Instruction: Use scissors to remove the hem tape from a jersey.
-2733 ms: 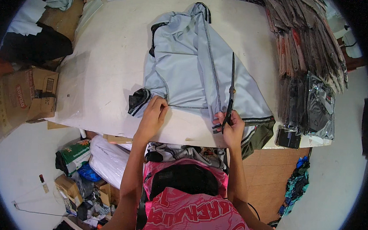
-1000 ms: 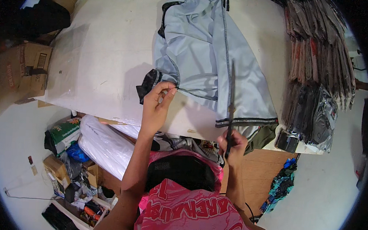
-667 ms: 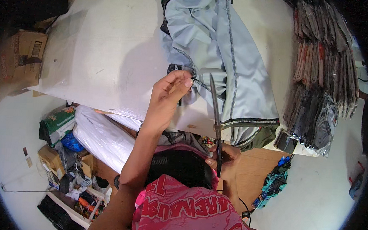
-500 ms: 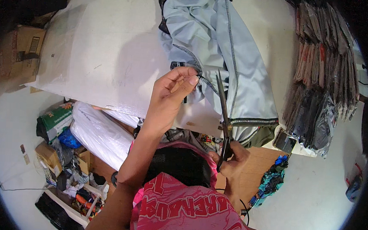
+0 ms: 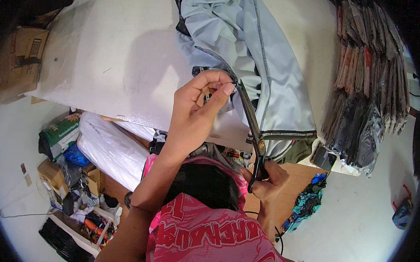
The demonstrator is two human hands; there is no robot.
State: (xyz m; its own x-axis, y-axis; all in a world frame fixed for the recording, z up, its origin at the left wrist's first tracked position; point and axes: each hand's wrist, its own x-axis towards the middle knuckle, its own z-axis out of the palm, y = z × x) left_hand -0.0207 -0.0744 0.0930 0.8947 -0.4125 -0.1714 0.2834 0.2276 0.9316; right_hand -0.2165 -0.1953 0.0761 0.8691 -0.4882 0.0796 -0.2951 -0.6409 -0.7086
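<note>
A light grey-blue garment (image 5: 282,94) with dark overlocked seams and black-trimmed hems lies inside out across the white table. My left hand (image 5: 199,102) pinches a bit of its seam edge between thumb and forefinger, lifted toward me. In my right hand (image 5: 268,180), at the table's near edge, I hold a long pair of black-handled scissors (image 5: 252,119). Their blades point away from me, and the tips are right beside my left fingertips at the seam. Whether the tips touch the seam or a thread there, I cannot tell.
Stacks of plastic-bagged dark garments (image 5: 357,86) stand on the table's right, with a phone (image 5: 323,156) near them. Left below the table lie a white wrapped roll (image 5: 111,143) and open cartons (image 5: 53,175). A cardboard box (image 5: 25,57) sits far left.
The scissors have swung left and their blades have drawn closer together, bringing the tips to my left fingers. My left hand has shifted slightly up and right with the seam.
</note>
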